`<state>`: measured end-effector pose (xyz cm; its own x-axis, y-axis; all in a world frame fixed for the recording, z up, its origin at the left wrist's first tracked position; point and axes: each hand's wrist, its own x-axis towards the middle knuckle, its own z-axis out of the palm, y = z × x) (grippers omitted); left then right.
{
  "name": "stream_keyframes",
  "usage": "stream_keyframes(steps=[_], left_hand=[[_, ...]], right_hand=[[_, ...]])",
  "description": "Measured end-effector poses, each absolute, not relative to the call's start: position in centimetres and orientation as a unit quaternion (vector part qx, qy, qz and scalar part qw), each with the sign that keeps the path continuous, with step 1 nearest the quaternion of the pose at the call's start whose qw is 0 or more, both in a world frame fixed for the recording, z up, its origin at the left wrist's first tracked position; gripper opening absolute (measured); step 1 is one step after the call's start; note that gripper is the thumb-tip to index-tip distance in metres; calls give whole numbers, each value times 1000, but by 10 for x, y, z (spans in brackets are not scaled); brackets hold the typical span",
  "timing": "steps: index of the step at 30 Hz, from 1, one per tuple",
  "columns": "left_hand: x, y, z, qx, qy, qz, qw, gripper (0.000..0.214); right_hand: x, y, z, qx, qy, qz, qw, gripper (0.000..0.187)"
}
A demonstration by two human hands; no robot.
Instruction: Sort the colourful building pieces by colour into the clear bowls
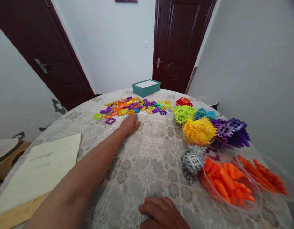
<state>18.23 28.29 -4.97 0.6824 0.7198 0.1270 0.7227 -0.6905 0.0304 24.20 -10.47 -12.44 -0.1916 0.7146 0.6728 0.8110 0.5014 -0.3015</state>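
Observation:
My left hand [130,124] reaches forward to the near edge of a loose pile of plastic building pieces [134,107] in mixed colours. Its fingers are curled, and whatever they may hold is hidden. Close to its left lie a white window piece [111,127] and a purple square frame [110,121]. A blue piece [136,110] sits just beyond the fingertips. My right hand [162,212] rests low over the near part of the table, fingers loosely extended, with nothing visible in it.
Sorted pieces fill tubs at right: green [184,113], yellow [200,129], purple [233,132] and orange [226,183]. A grey stack [193,160] stands beside them. Behind the pile is a teal box [146,88]. Paper sheets [48,159] lie left on the patterned tablecloth [147,168].

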Motion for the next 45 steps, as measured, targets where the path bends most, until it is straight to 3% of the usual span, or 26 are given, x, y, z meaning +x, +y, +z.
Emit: stream_keyframes(steps=[3, 7, 11, 14, 21, 25, 32, 40, 45], left_hand=[[158, 248, -48, -907, -416, -60, 24, 45], [123, 222, -50, -886, -456, -58, 68, 51], [107, 233, -55, -873, -477, -71, 68, 55], [109, 250, -58, -877, -466, -107, 55, 56], [116, 275, -62, -868, -481, -110, 50, 60], [116, 264, -64, -869, -479, -115, 47, 50], [108, 200, -67, -884, -455, -105, 25, 60], [92, 108, -68, -896, -440, -54, -1, 73], [94, 74, -63, -889, -452, -65, -4, 62]], right_hand=[[242, -106, -124, -489, -777, -72, 389, 13], [244, -109, -120, -500, -784, -63, 363, 6], [243, -107, -113, -482, -774, -61, 407, 3], [243, -107, -110, -478, -764, -55, 429, 12], [245, -120, -108, -507, -775, 6, 378, 32], [244, -126, -108, -508, -776, 24, 373, 36], [248, -129, -102, -483, -789, 16, 380, 47], [247, -133, -81, -490, -780, 81, 380, 39], [253, -126, -70, -489, -806, 110, 315, 28]])
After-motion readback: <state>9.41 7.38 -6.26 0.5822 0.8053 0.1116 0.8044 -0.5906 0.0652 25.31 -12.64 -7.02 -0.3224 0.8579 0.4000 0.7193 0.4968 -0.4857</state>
